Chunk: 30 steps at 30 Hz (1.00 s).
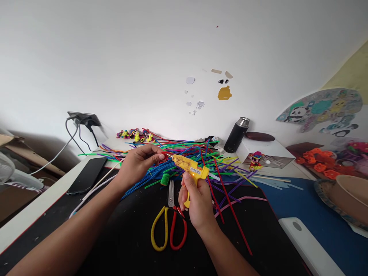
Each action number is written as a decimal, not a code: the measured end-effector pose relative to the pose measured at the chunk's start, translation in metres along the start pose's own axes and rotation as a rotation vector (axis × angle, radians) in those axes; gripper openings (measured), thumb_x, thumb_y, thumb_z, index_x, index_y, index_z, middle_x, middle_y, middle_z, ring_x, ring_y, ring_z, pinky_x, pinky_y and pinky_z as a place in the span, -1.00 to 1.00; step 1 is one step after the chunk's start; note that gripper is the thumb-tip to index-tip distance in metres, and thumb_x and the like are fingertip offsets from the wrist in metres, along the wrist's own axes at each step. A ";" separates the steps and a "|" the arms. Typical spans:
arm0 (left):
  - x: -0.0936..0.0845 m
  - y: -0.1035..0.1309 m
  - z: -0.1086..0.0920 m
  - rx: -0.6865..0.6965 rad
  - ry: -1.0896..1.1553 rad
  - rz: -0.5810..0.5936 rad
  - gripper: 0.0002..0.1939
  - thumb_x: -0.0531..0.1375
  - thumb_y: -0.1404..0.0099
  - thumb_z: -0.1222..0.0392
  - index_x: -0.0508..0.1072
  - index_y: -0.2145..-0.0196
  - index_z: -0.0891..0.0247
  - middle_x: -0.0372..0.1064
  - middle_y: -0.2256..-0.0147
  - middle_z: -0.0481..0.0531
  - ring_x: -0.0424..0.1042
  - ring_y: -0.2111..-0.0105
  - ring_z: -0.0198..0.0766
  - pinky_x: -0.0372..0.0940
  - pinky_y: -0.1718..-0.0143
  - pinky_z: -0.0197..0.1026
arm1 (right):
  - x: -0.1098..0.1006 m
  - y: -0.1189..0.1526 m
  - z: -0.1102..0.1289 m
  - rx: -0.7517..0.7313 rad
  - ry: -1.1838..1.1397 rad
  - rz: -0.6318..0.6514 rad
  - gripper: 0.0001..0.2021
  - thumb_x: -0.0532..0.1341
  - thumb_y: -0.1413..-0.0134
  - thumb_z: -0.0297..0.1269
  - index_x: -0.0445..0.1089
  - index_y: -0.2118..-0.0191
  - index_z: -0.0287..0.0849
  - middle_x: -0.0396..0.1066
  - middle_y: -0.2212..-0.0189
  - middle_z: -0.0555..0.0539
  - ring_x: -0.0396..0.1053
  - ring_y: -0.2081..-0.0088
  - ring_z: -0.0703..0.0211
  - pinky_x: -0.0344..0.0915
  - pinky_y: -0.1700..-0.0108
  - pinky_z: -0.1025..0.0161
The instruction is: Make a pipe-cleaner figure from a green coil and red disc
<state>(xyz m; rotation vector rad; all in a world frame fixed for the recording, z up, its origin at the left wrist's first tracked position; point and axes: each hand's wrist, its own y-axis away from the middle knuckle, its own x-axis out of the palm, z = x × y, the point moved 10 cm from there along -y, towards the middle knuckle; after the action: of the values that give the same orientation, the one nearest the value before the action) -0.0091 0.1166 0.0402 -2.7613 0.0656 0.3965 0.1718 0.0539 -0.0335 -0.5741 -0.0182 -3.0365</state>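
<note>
My right hand (198, 199) is wrapped round the handle of a yellow hot glue gun (188, 165), with a clear glue stick (214, 176) poking out of its back end. The gun's metal nozzle points left, at the fingertips of my left hand (143, 163). Those fingers pinch a small red piece (164, 156), likely pipe cleaner, right at the nozzle tip; most of it is hidden. Below the hands, scissors (171, 199) with one yellow and one red handle lie on the black mat. Beside their blades sits a small green coil (165, 179).
A heap of coloured pipe cleaners (155, 174) spreads behind the hands. Small figures (136, 135) lie at the back left; another figure (255, 161) stands by a white box (270, 151). A black thermos (237, 135), a phone (87, 175) and a white device (309, 245) surround the work area.
</note>
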 end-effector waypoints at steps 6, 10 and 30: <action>0.000 0.000 0.003 -0.011 0.020 0.002 -0.60 0.48 -0.23 -0.19 0.62 0.36 0.23 0.52 0.46 -0.02 0.43 0.45 -0.24 0.34 0.35 -0.22 | -0.001 0.000 -0.003 0.002 0.004 -0.004 -0.30 0.35 -0.10 0.48 0.30 0.55 -0.13 0.13 0.80 0.14 0.09 0.78 0.38 -0.02 0.67 0.38; 0.000 -0.001 0.002 -0.003 0.047 0.001 -0.58 0.49 -0.22 -0.21 0.62 0.35 0.23 0.52 0.46 -0.02 0.44 0.45 -0.24 0.37 0.33 -0.21 | 0.000 0.000 0.000 0.006 -0.010 -0.015 -0.29 0.37 -0.02 0.51 0.31 0.53 -0.13 0.14 0.80 0.15 0.10 0.79 0.38 -0.02 0.69 0.38; -0.003 -0.001 -0.001 -0.029 0.107 -0.020 -0.60 0.52 -0.20 -0.15 0.58 0.43 0.22 0.54 0.49 -0.02 0.44 0.49 -0.26 0.36 0.39 -0.23 | 0.000 0.000 -0.002 -0.006 0.041 0.012 -0.30 0.32 -0.12 0.48 0.29 0.56 -0.12 0.13 0.81 0.12 0.11 0.77 0.36 -0.01 0.66 0.36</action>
<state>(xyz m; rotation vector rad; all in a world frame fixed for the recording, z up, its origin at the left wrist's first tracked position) -0.0114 0.1174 0.0419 -2.8079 0.0588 0.2468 0.1706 0.0535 -0.0354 -0.5097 -0.0045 -3.0368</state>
